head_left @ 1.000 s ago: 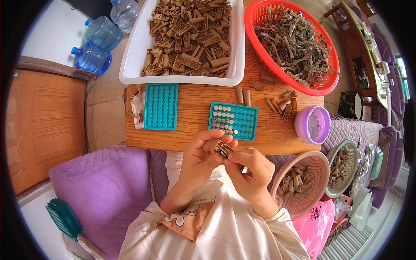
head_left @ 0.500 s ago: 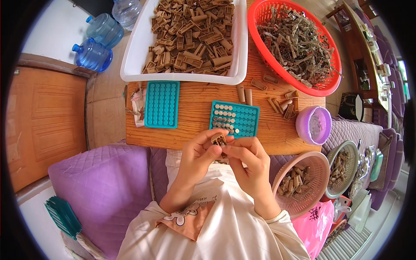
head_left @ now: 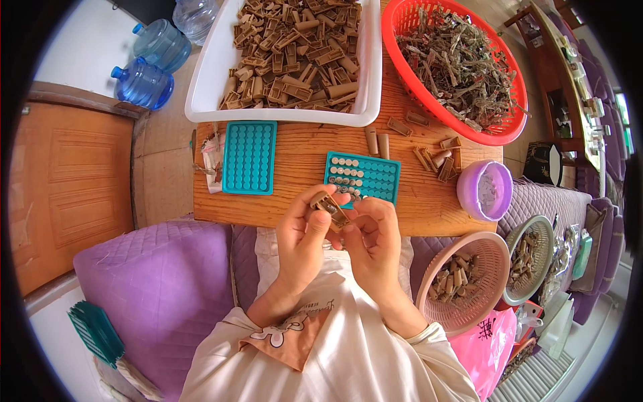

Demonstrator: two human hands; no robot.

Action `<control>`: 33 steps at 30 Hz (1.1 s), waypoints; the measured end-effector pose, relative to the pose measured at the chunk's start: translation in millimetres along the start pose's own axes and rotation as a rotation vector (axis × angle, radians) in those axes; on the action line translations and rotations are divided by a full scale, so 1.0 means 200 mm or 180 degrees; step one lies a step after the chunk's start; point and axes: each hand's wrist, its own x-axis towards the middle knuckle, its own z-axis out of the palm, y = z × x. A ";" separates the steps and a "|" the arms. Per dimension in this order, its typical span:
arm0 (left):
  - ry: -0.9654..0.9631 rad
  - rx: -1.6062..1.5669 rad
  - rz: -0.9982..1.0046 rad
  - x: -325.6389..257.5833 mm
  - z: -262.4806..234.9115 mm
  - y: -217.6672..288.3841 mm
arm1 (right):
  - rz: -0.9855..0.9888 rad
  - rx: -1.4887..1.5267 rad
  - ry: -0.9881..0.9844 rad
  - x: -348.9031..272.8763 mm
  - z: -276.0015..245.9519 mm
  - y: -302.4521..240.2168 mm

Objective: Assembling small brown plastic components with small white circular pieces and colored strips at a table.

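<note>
Between my two hands, just off the table's front edge, is a brown plastic casing [head_left: 331, 209], tilted with its hollow side showing. My left hand [head_left: 303, 228] pinches its upper end between thumb and fingers. At its lower end the thumb and fingers of my right hand [head_left: 375, 234] close on it; what else those fingertips may hold is hidden. Right behind my hands lies a teal tray [head_left: 382, 175] of round pockets, its left part holding several small round pale and metallic pieces. Another teal tray [head_left: 249, 157], its pockets bare, lies to the left.
A white bin [head_left: 191, 100] full of brown casings and a red basket [head_left: 395, 60] of tangled strips stand at the back. Loose casings [head_left: 423, 159] and a purple bowl [head_left: 467, 194] are on the table's right. Pink [head_left: 429, 308] and grey baskets [head_left: 546, 261] hold more parts.
The casing has turned and tilted so more of its hollow side shows. My left hand has shifted slightly left, and my right fingers have moved lower along it.
</note>
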 end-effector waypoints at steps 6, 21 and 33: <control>0.0016 -0.1126 -0.0548 0.04 -0.02 -0.01 | 0.0158 -0.0097 -0.0337 0.03 -0.01 0.02; -0.0093 0.1236 -0.0275 -0.09 -0.02 -0.06 | 0.1232 0.1216 -0.0660 0.05 -0.04 0.17; 0.0035 0.0085 -0.1073 -0.04 -0.22 -0.09 | 0.0026 -0.1561 -0.0167 0.30 -0.18 0.28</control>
